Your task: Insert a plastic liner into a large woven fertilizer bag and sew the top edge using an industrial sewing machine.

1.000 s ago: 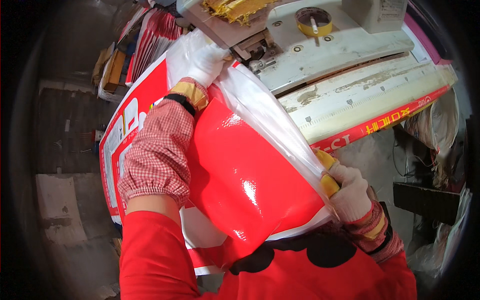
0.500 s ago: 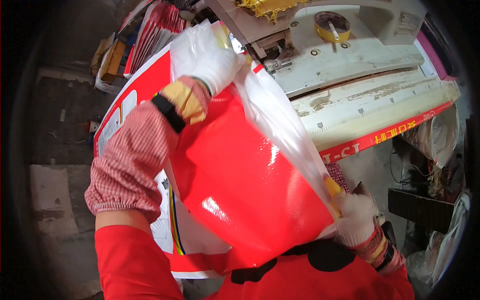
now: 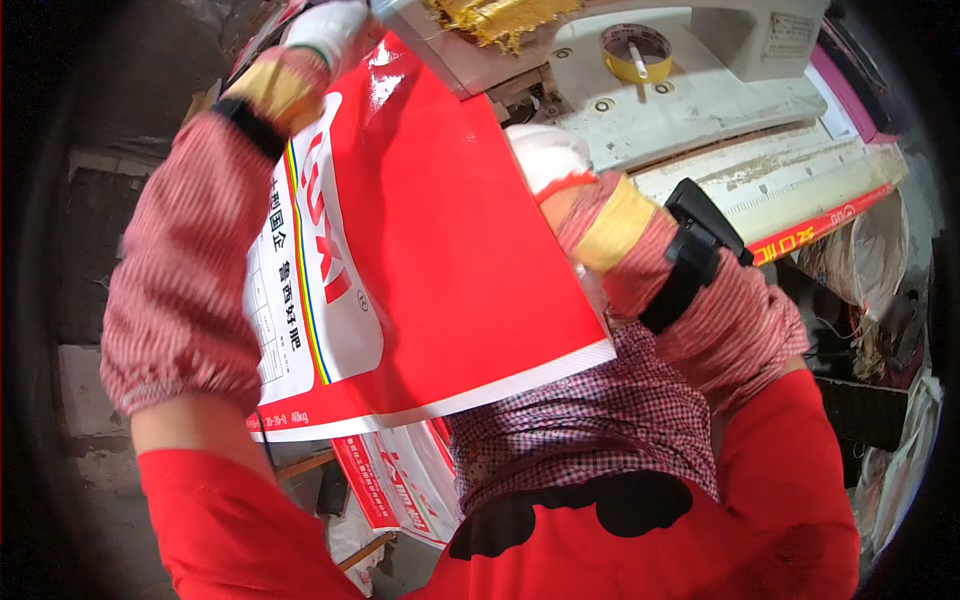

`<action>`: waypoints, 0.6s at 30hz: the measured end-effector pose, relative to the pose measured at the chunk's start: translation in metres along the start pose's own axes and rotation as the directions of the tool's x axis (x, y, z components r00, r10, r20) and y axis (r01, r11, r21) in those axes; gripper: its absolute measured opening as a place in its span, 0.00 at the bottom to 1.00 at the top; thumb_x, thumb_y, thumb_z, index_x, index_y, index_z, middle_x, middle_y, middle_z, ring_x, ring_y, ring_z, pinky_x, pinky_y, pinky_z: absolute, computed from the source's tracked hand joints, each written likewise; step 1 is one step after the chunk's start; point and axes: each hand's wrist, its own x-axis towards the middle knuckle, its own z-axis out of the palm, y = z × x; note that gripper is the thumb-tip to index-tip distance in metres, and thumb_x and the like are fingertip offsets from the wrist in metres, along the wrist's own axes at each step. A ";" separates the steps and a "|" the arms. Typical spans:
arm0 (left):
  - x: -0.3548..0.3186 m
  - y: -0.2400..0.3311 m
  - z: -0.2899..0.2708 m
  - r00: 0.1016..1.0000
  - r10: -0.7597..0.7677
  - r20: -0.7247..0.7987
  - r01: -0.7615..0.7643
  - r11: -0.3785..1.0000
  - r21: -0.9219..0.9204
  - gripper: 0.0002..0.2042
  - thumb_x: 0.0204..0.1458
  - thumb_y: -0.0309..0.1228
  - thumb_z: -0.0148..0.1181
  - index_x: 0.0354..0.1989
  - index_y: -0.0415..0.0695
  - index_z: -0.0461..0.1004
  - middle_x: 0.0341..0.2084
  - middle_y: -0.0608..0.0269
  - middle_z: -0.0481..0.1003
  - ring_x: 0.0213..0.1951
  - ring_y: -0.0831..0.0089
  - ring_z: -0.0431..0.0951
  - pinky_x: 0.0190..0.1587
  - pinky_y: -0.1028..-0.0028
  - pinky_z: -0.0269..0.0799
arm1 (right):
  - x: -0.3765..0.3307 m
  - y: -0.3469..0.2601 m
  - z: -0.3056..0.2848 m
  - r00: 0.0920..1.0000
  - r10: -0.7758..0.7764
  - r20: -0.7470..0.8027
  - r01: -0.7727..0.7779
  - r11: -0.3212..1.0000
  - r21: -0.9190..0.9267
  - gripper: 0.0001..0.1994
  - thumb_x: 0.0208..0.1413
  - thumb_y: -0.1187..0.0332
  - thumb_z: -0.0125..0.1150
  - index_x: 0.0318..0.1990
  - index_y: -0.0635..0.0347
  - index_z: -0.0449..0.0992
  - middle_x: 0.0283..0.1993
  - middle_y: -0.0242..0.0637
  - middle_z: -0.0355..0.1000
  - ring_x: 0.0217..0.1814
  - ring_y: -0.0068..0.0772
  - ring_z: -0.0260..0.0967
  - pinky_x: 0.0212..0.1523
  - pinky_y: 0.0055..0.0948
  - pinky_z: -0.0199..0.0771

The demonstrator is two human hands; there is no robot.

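A large red and white printed plastic sack [image 3: 450, 250] is spread tilted in front of me, its white-edged near end over my lap. At its far left edge is my left hand [image 3: 330, 28] in a white glove, closed on the sack; the fingertips are cut off by the picture's top. My gloved right hand [image 3: 548, 158] is at the sack's right edge, close to the sewing machine [image 3: 590, 95]. The sack's edge hides most of that hand's fingers. Both forearms wear checked sleeve covers with black straps.
A roll of yellow tape [image 3: 637, 55] with a white stick in it lies on the machine's bed. In front of it runs a worn board with a ruler scale [image 3: 790, 200]. Another printed sack [image 3: 400, 480] lies below at my lap. Plastic film [image 3: 865, 250] hangs at the right.
The sack has been turned so its printed face shows flat. My left hand moved up and left; my right hand moved from the near right up to beside the machine.
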 end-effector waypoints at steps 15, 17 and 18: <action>-0.097 0.203 -0.100 0.066 0.938 0.340 -0.411 0.336 -0.847 0.20 0.46 0.36 0.61 0.47 0.44 0.68 0.19 0.64 0.72 0.20 0.76 0.70 0.20 0.78 0.66 | 0.019 0.033 -0.032 0.929 -0.298 0.221 0.308 0.951 -0.011 0.10 0.37 0.66 0.59 0.29 0.60 0.77 0.30 0.46 0.73 0.34 0.47 0.72 0.33 0.40 0.72; -0.090 0.177 -0.118 0.177 0.879 0.444 -0.034 0.456 -0.889 0.13 0.49 0.36 0.58 0.38 0.40 0.73 0.17 0.67 0.71 0.16 0.81 0.66 0.17 0.81 0.63 | 0.026 0.030 -0.031 0.934 -0.198 0.296 0.195 0.980 0.040 0.17 0.44 0.59 0.53 0.38 0.61 0.75 0.38 0.47 0.73 0.39 0.46 0.72 0.38 0.37 0.70; -0.087 0.162 -0.127 0.287 0.801 0.525 0.207 0.484 -0.850 0.13 0.51 0.37 0.57 0.35 0.39 0.74 0.15 0.69 0.70 0.15 0.82 0.65 0.17 0.80 0.62 | 0.030 0.030 -0.027 0.931 -0.214 0.297 0.221 0.975 0.009 0.16 0.44 0.61 0.53 0.38 0.61 0.75 0.38 0.47 0.73 0.39 0.46 0.72 0.38 0.37 0.70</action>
